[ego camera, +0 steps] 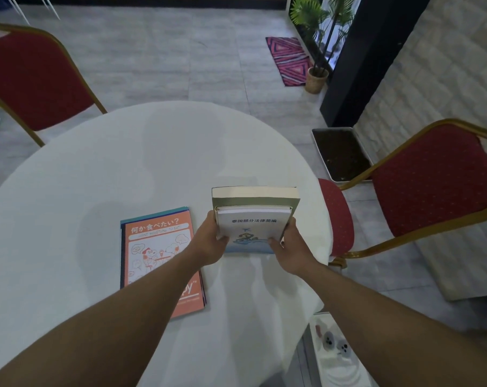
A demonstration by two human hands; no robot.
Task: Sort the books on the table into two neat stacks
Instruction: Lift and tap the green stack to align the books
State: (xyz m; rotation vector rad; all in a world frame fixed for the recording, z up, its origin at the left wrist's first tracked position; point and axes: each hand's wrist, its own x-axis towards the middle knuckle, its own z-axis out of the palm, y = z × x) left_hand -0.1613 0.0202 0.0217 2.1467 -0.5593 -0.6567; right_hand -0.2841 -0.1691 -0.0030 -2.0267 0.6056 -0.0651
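1. Toward the right edge of the round table [97, 191], both hands grip one small white book [252, 229]: the left hand [209, 244] holds its left edge with the thumb on the cover, and the right hand [288, 248] holds its right edge the same way.
2. Under the white book lies a thicker, larger green book [255, 198]; its pale page edge faces away from the person, and together the two make a stack.
3. Left of that stack, apart from it, a second pile lies flat on the white cloth: an orange booklet [158, 247] with a cartoon drawing sits on top of thinner blue and dark ones, whose edges peek out. The left forearm crosses over its near corner.
4. Beside the table stand two red chairs with gold frames, one [33, 79] at the far left, one [432, 180] at the right.
5. On the floor beyond the right chair, a shallow white tray [341, 155] holds dark soil.
6. Farther off, a woven basket pot [316, 81] holds a green palm, next to a pink patterned mat [288, 60].
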